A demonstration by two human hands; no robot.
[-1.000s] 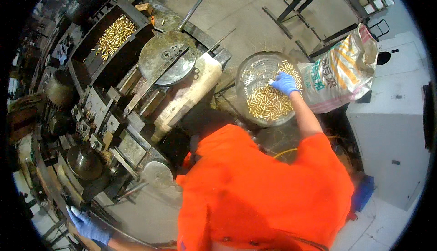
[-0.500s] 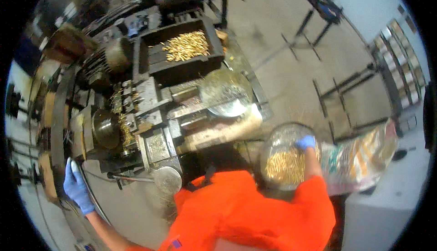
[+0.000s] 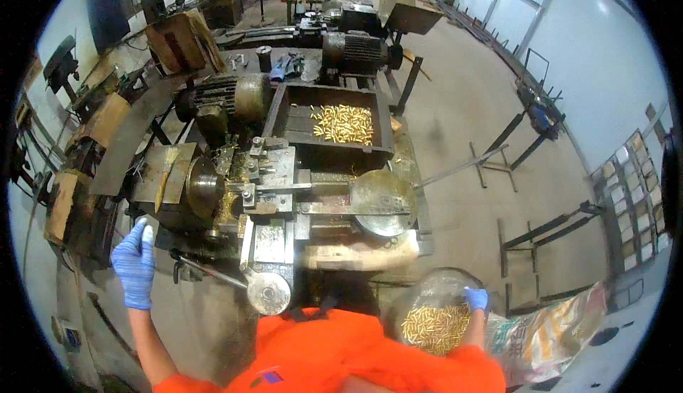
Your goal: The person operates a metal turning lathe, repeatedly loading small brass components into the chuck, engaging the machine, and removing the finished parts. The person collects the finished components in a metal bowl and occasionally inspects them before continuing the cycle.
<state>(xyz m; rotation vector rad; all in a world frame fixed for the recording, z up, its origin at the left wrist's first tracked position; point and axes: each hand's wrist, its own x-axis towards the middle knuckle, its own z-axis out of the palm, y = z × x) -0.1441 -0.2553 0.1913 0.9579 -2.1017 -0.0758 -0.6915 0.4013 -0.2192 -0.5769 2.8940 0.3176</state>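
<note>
My left hand [image 3: 134,268], in a blue glove with pale fingertips, is raised left of the lathe-like machine [image 3: 274,179]. Its thumb and fingers come together at the tips; whatever they hold is too small to make out. Nearest to it are a lever with a dark grip [image 3: 206,268] and a round metal spindle [image 3: 206,185]. At the right, my blue-gloved right hand [image 3: 477,298] is at the right side of a round bowl [image 3: 445,283] filled with small brass-coloured pieces [image 3: 435,327]. Its fingers look closed, their contents hidden.
Behind the slide, a dark metal tray [image 3: 299,137] holds more brass-coloured pieces. A brush [image 3: 166,174] lies on a plate beside the spindle. Electric motors [image 3: 231,97] stand farther back. A printed woven sack [image 3: 551,336] lies right of the bowl; metal frames [image 3: 544,233] stand on the floor.
The view has tilted up, showing more of the workshop. My left hand has moved closer to the machine. My right hand has shifted from inside the bowl toward its right rim.
</note>
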